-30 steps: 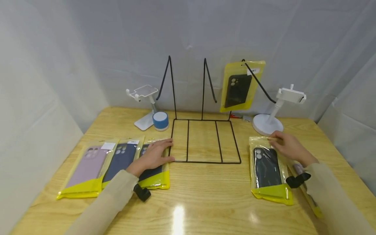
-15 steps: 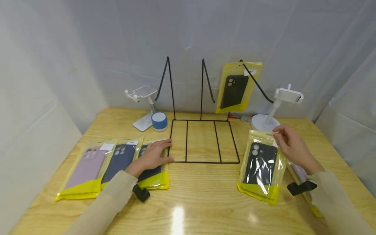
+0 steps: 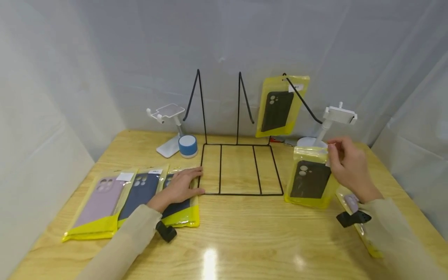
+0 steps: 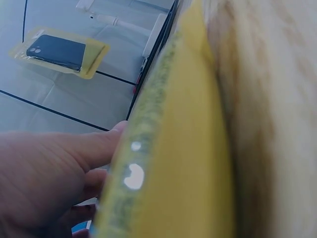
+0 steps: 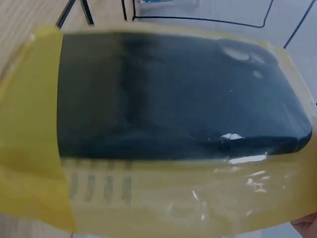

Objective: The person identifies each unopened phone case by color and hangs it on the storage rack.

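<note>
1. Now, the right hand (image 3: 350, 169) pinched the dark phone-case packet (image 3: 309, 179) by its top corner; the packet hung leftward of it, long axis sloping down.
2. Farther off, the left hand (image 3: 180, 188), fingers uncurled, touched the wire display rack (image 3: 237, 144).

The pouch (image 3: 308, 177) in the right hand (image 3: 351, 169) is thin yellow plastic, mostly see-through and glossy, wrinkled along one side where sharp highlights catch; the black phone case (image 5: 183, 94) inside looks smooth, with a soft sheen. The hanging pouch (image 3: 296, 111) shares that translucent film. A lilac phone case (image 3: 96, 202) appears matt, beneath a white, paper-like label (image 3: 125, 177). The rack (image 3: 220, 169) looks like smooth black metal wire. Both phone stands (image 3: 339, 115) (image 3: 168, 147) appear to be smooth white plastic. The table (image 3: 245, 233) shows wood grain under a shiny finish, the backdrop (image 3: 224, 35) creased, sheet-like material, the sleeves (image 3: 134, 231) matt cloth.
</note>
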`<state>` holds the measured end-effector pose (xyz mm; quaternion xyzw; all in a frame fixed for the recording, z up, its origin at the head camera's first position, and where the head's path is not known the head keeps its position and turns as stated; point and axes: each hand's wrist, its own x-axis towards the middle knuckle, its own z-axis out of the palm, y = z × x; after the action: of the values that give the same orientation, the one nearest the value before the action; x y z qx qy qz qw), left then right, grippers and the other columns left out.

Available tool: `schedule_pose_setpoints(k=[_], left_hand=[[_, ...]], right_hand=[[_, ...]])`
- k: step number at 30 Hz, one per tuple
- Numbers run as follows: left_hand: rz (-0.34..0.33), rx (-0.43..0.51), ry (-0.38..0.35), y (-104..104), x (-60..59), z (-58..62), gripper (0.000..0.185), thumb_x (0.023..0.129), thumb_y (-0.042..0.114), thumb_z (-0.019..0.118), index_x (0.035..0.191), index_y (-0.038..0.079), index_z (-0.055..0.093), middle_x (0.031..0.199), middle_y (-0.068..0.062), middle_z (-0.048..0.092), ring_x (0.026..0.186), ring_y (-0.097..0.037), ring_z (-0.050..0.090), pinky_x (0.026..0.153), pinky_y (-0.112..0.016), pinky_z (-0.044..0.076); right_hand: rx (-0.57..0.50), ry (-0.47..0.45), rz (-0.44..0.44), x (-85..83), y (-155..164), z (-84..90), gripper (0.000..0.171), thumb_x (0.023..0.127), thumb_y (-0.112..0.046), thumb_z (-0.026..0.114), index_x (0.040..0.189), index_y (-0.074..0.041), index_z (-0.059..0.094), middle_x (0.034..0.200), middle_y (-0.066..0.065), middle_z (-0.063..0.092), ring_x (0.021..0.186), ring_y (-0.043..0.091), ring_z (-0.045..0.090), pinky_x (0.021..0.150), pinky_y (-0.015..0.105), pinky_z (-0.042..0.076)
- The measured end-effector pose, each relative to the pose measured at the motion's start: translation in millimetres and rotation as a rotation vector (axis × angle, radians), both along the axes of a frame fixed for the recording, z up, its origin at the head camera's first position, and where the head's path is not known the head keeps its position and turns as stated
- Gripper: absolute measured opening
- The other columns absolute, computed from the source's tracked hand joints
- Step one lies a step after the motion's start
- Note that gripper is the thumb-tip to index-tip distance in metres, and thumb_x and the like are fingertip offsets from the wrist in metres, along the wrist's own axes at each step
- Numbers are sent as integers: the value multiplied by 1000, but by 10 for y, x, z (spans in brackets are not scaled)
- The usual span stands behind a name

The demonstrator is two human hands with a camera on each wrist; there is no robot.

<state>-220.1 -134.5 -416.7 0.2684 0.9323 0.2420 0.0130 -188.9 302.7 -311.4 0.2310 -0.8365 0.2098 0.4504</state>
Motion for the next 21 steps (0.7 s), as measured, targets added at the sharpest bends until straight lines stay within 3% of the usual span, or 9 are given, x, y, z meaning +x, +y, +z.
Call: schedule_pose_setpoints(k=[6, 12, 21], left_hand=[[2, 7, -3, -2, 1, -4, 58, 90, 27, 69, 135, -3, 51, 148, -19, 42, 136, -40, 37, 107, -62, 25], [-3, 10, 3, 0, 8, 23, 57, 90, 26, 68, 135, -4, 51, 147, -20, 42, 135, -42, 38, 106, -62, 26], [-9, 17, -9, 6, 11, 23, 58, 90, 26, 68, 135, -5, 51, 148, -20, 42, 135, -42, 37, 107, -62, 25]], right_hand=[[14, 61, 66, -9, -81, 212, 20, 81, -8, 44, 79, 5, 60, 55, 9, 47, 53, 1, 29, 49, 21, 25], [-33, 101, 137, 54, -139, 412, 30, 82, -18, 44, 82, 8, 59, 56, 9, 45, 59, -6, 28, 52, 21, 24], [-72, 225, 183, 166, -333, 675, 34, 83, -21, 43, 82, 11, 55, 51, 10, 36, 51, 0, 23, 50, 19, 18]])
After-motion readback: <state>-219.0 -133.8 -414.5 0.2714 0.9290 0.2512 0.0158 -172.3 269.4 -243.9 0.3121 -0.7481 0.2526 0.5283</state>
